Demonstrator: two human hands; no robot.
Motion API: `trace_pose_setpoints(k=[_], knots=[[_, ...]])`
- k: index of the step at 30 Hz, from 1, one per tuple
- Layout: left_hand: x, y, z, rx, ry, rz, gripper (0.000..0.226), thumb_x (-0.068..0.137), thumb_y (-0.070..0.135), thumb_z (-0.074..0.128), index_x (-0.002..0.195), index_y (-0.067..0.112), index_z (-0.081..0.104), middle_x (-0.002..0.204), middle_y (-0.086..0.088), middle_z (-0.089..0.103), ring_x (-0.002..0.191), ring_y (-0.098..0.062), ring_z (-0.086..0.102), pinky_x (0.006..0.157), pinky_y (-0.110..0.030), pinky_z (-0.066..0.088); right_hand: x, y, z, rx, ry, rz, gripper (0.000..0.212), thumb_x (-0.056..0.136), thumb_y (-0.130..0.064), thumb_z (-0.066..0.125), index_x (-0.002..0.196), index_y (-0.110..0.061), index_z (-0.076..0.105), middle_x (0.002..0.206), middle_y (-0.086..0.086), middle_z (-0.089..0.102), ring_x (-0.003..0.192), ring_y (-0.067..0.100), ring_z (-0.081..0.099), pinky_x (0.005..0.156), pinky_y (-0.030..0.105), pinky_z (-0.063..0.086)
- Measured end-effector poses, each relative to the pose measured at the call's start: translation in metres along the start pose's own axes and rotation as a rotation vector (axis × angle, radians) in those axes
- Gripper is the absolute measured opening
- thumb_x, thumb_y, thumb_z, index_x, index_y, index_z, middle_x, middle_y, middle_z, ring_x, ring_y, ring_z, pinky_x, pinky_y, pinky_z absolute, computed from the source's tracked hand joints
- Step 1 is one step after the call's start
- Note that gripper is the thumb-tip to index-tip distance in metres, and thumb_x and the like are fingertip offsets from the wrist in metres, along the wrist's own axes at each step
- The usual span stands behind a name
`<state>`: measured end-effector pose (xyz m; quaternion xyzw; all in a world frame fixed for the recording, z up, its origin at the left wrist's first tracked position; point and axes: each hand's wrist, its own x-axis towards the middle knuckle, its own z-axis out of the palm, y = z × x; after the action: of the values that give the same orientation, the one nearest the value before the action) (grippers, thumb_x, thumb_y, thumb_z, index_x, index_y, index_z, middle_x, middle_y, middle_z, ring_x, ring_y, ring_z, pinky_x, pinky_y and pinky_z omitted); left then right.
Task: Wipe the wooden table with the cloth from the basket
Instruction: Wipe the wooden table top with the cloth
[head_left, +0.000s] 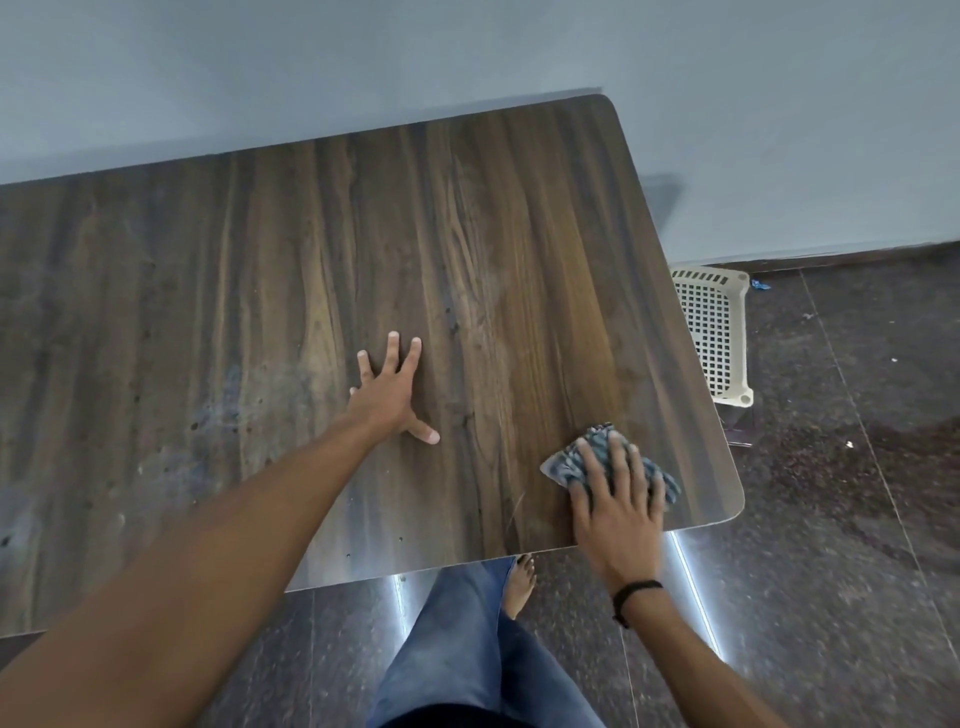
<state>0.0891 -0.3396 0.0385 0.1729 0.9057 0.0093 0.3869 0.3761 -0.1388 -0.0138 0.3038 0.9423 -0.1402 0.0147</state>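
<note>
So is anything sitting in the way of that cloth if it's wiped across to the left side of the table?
Only the person's own left hand, spread flat on the wooden table left of the cloth. The right hand presses the cloth down by the near right corner. Nothing else shows on the wood.

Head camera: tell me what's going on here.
The wooden table is being wiped. The right hand presses a blue-grey cloth flat near the table's near right corner, while the left hand rests spread on the tabletop's middle. A pale plastic basket sits on the floor beyond the table's right edge.
</note>
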Motion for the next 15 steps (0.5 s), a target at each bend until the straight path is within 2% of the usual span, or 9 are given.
trace_pose_setpoints(k=[1,3,4,5,8,9,12,13,15], knots=[[0.0,-0.001,0.001,-0.004,0.0,0.006,0.153,0.057,0.05,0.093,0.155,0.035,-0.023,0.159,0.007,-0.038,0.147,-0.046,-0.023,0.112,-0.07,0.021,-0.01,-0.012,0.002,-0.009,-0.046,-0.063,0.055,0.103,-0.049,0.03,0.157,-0.041,0.027,0.167,0.002,0.023,0.154,0.026,0.019,0.124,0.05,0.005],[0.002,-0.002,0.002,-0.011,-0.001,0.016,0.153,0.056,0.052,0.093,0.154,0.037,-0.024,0.159,0.008,-0.038,0.147,-0.045,-0.023,0.113,-0.07,0.021,-0.032,-0.005,0.013,-0.082,-0.075,-0.448,0.053,0.106,-0.05,0.026,0.158,-0.042,0.023,0.167,0.001,0.02,0.154,0.025,0.021,0.123,0.053,0.013],[0.002,-0.002,0.003,-0.011,0.003,0.017,0.154,0.056,0.052,0.093,0.154,0.037,-0.024,0.158,0.009,-0.039,0.147,-0.045,-0.024,0.113,-0.07,0.021,-0.033,0.009,0.011,-0.09,-0.089,-0.542,0.052,0.107,-0.051,0.023,0.159,-0.043,0.021,0.168,-0.001,0.019,0.154,0.024,0.022,0.122,0.053,0.017],[0.002,-0.003,0.003,-0.007,0.01,0.011,0.154,0.055,0.053,0.093,0.154,0.037,-0.024,0.158,0.009,-0.039,0.147,-0.045,-0.024,0.112,-0.07,0.022,-0.029,0.018,0.006,-0.086,-0.084,-0.492,0.052,0.107,-0.052,0.023,0.158,-0.044,0.021,0.168,-0.002,0.019,0.153,0.024,0.022,0.121,0.053,0.018],[0.004,-0.005,0.003,-0.002,-0.001,0.005,0.155,0.055,0.053,0.093,0.153,0.037,-0.025,0.158,0.008,-0.039,0.147,-0.046,-0.023,0.111,-0.071,0.022,-0.022,0.001,0.004,0.001,0.004,0.028,0.054,0.102,-0.05,0.029,0.156,-0.041,0.031,0.166,0.003,0.025,0.153,0.027,0.022,0.122,0.055,0.014],[0.004,-0.006,0.004,-0.004,0.0,0.013,0.154,0.055,0.053,0.093,0.153,0.037,-0.025,0.158,0.008,-0.039,0.147,-0.046,-0.023,0.111,-0.071,0.022,-0.028,-0.018,0.004,-0.007,-0.037,0.024,0.055,0.102,-0.049,0.03,0.156,-0.04,0.03,0.166,0.005,0.025,0.153,0.028,0.022,0.121,0.055,0.013],[0.005,-0.005,0.005,-0.001,0.001,0.027,0.153,0.056,0.053,0.092,0.154,0.037,-0.025,0.158,0.007,-0.04,0.147,-0.045,-0.024,0.112,-0.071,0.021,-0.041,-0.024,0.018,-0.072,-0.101,-0.417,0.054,0.105,-0.051,0.026,0.158,-0.045,0.021,0.168,-0.001,0.015,0.155,0.025,0.017,0.123,0.052,0.01],[0.004,-0.004,0.005,0.0,0.003,0.021,0.153,0.057,0.053,0.092,0.153,0.036,-0.025,0.158,0.007,-0.04,0.147,-0.045,-0.024,0.111,-0.071,0.021,-0.03,-0.018,0.014,-0.069,-0.08,-0.435,0.054,0.105,-0.052,0.025,0.158,-0.045,0.019,0.169,-0.003,0.013,0.155,0.024,0.016,0.124,0.05,0.007],[0.003,-0.003,0.003,0.0,0.004,0.004,0.153,0.057,0.052,0.092,0.153,0.036,-0.025,0.157,0.007,-0.04,0.147,-0.046,-0.024,0.111,-0.071,0.021,-0.001,-0.021,0.011,-0.025,-0.015,-0.188,0.055,0.104,-0.052,0.027,0.158,-0.045,0.02,0.169,-0.003,0.011,0.156,0.023,0.011,0.125,0.047,0.0]])
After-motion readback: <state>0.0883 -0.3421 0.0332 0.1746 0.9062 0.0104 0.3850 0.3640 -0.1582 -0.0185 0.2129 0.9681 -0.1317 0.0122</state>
